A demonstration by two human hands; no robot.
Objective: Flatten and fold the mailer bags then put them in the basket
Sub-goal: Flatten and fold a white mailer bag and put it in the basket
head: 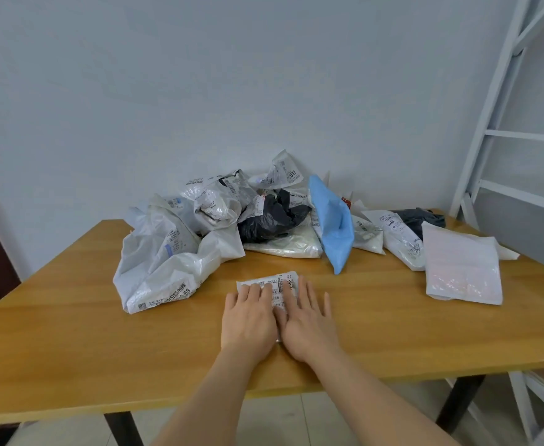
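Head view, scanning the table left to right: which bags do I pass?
Large crumpled white mailer → small white mailer pressed flat under left hand and right hand → blue mailer → flat translucent bubble mailer. The rear pile overlaps too much to order.

Both hands flat, side by side

Left hand (248,320) and right hand (306,323) lie palm down with straight fingers, thumbs nearly touching, bare forearms reaching forward from below.
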